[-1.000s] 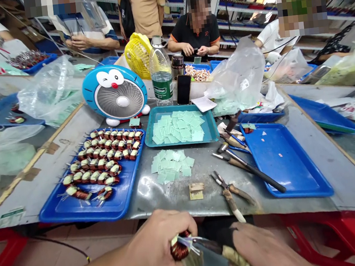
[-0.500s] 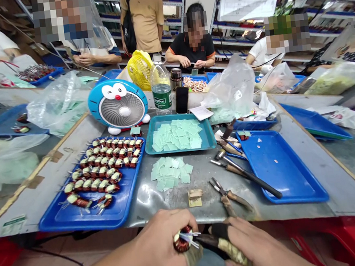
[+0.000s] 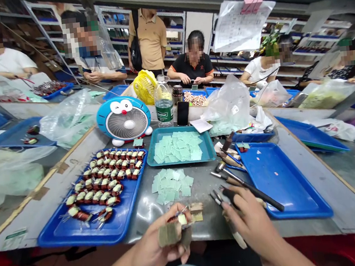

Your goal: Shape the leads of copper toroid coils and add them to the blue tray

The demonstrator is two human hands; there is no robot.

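View from above a cluttered metal bench [image 3: 159, 202] in a workshop. At the bottom edge, the person's left hand [image 3: 159, 247] is raised just off the near edge of the bench. Its grip is closed on a small copper coil [image 3: 177, 219], whose thin wire leads stick up. Tan tape [image 3: 169, 234] wraps the fingertips.

The right hand [image 3: 253, 222] lies over a pair of pliers [image 3: 216, 196] on the bench, with the plier nose poking out past a black-covered fingertip. The fingers are bent, but it is not possible to tell whether this grip is closed on the handles.

A small cardboard block [image 3: 197, 211] sits just beside the coil. Beyond it are loose green squares [image 3: 170, 184], and then a teal tray [image 3: 210, 148] with more of them.

To the left, a blue tray [image 3: 77, 234] carries rows of finished coils [image 3: 106, 178]. To the right is another blue tray [image 3: 284, 181], with a black-handled tool [image 3: 260, 194] lying across its near left corner and more hand tools [image 3: 229, 161] beside it.

Further back stand a blue cartoon-cat fan [image 3: 125, 119], a yellow fan [image 3: 144, 85], a water bottle [image 3: 163, 102] and a dark phone [image 3: 182, 113]. Clear plastic bags [image 3: 228, 102] flank them. Other people sit or stand at benches behind.
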